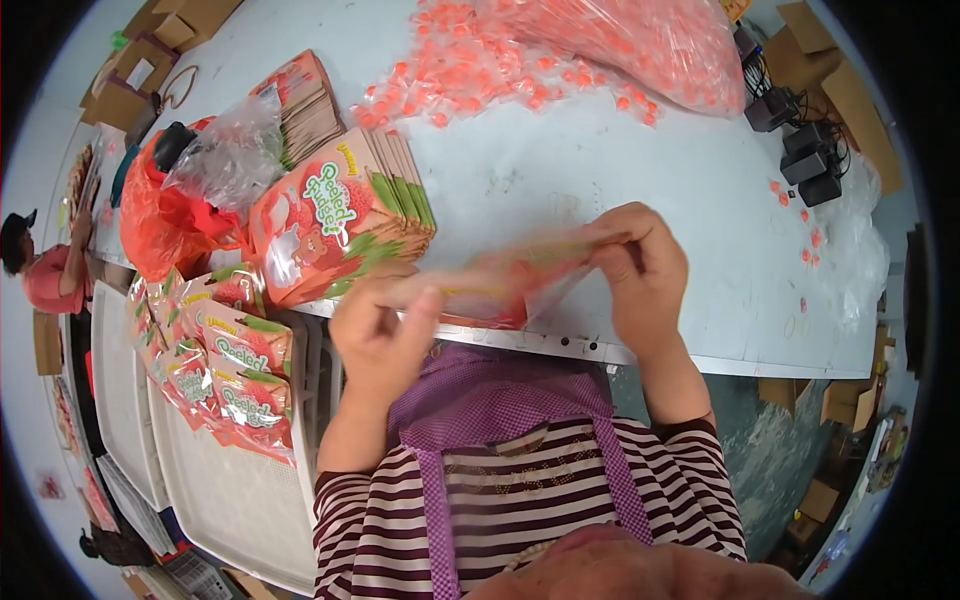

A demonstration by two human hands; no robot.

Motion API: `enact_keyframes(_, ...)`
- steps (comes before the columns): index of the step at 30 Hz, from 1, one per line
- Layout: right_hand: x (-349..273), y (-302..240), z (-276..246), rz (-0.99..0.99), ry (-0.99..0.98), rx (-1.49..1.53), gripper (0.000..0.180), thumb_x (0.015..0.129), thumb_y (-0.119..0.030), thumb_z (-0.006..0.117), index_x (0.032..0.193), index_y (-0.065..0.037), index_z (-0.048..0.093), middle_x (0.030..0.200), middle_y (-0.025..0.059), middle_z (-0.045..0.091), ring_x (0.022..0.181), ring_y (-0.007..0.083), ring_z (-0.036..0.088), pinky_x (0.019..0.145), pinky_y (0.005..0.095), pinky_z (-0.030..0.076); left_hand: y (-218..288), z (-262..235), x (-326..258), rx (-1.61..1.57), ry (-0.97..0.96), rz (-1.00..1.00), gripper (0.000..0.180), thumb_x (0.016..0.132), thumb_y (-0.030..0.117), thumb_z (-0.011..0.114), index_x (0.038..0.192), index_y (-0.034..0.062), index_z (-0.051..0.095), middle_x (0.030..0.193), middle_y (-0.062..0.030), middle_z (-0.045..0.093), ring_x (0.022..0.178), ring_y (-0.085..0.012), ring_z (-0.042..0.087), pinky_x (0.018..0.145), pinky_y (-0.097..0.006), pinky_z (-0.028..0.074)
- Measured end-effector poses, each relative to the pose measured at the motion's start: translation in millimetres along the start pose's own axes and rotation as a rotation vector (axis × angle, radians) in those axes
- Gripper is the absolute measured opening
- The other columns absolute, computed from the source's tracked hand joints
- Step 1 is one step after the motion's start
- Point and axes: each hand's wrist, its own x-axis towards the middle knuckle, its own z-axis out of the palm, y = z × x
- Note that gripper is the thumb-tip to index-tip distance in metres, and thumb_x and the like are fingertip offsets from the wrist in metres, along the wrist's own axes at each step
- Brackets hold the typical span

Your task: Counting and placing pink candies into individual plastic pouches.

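Note:
A printed red-and-green pouch (515, 290) is stretched between my two hands above the table's near edge, blurred by motion. My left hand (385, 320) pinches its left end, fingers curled in. The right end is pinched by my right hand (640, 270), thumb against fingers. Just left of the pouch, a fanned stack of flat printed pouches (330, 215) lies on the table, with a smaller stack (305, 100) behind it. At the far side spreads a heap of small orange wrapped candies (450, 75), beside a large clear bag (640, 45) full of the same candies.
Filled pouches (235, 365) lie in a white tray (235, 500) at lower left. An orange plastic bag (155, 215) and crumpled clear plastic (235, 150) sit left of the stacks. Black adapters (805, 160) and loose candies lie at right. A person (55, 270) works at far left.

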Motion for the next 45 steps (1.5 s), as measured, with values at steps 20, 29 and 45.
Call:
enact_keyframes(20, -4, 4, 3, 0.227, 0.022, 0.246, 0.017, 0.080, 0.006, 0.057, 0.095, 0.001, 0.051, 0.085, 0.0049, 0.053, 0.079, 0.0147, 0.057, 0.073, 0.0259, 0.047, -9, -5, 3, 0.008, 0.023, -0.019, 0.015, 0.071, 0.003, 0.072, 0.082, -0.0015, 0.063, 0.074, -0.0086, 0.061, 0.067, -0.0154, 0.056, 0.060, -0.025, 0.043)
enact_keyframes(29, 9, -9, -11, 0.043, -0.223, -0.170, 0.025, 0.061, 0.006, 0.073, 0.082, 0.000, 0.062, 0.076, 0.0063, 0.058, 0.078, 0.0183, 0.059, 0.072, 0.0297, 0.047, 1, -11, 2, 0.083, -0.054, 0.145, 0.029, 0.067, 0.007, 0.076, 0.091, -0.0022, 0.062, 0.076, -0.0093, 0.058, 0.067, -0.0157, 0.054, 0.060, -0.026, 0.043)
enact_keyframes(45, 0, -3, 5, 0.088, -0.139, 0.105, 0.019, 0.066, 0.008, 0.069, 0.081, 0.000, 0.061, 0.073, 0.0065, 0.055, 0.069, 0.0170, 0.055, 0.068, 0.0305, 0.049, 2, -8, -3, -0.040, -0.064, -0.056, 0.025, 0.061, 0.009, 0.079, 0.080, -0.0014, 0.065, 0.074, -0.0058, 0.058, 0.067, -0.0157, 0.055, 0.062, -0.026, 0.043)
